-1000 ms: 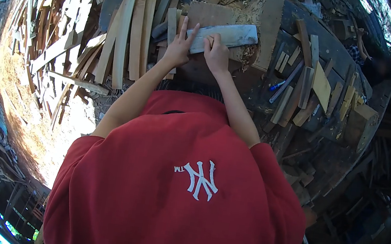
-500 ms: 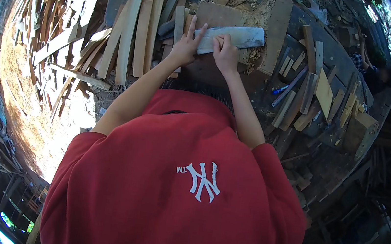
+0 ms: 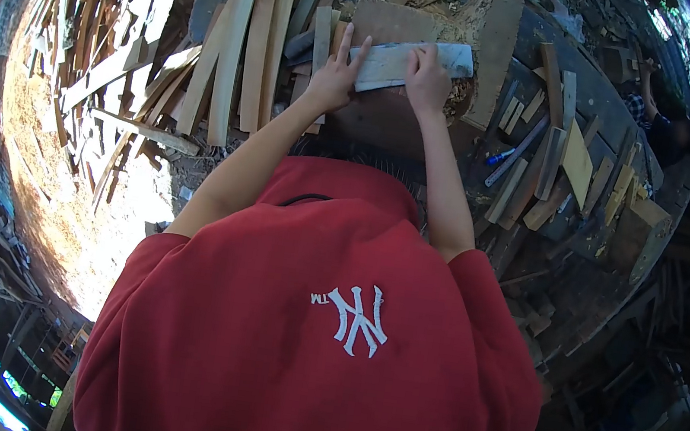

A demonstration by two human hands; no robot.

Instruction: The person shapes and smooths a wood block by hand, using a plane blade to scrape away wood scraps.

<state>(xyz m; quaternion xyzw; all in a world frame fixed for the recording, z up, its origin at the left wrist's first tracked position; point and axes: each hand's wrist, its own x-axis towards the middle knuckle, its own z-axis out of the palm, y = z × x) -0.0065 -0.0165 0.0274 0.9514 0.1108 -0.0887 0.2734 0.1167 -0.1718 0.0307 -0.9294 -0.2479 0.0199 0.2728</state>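
Observation:
A flat, whitish-grey board lies tilted slightly up to the right on a brown wooden block at the bench. My left hand is at its left end, index and middle fingers stretched out and apart, touching the board's edge. Over the right half of the board, my right hand is closed, fingers curled with the tips against its face. Whatever the right fingers pinch, if anything, is hidden or too small to name. Pale wood shavings lie beside the board's right end.
Long wooden strips fan out left of my hands. To the right lie short offcuts, a blue-ended marker and a ruler-like strip. A wooden block stands at the bench's right edge. Another person is at the far right.
My right hand has slid to the right along the board, from near its middle toward its right end. My left hand stays at the left end, fingers still spread.

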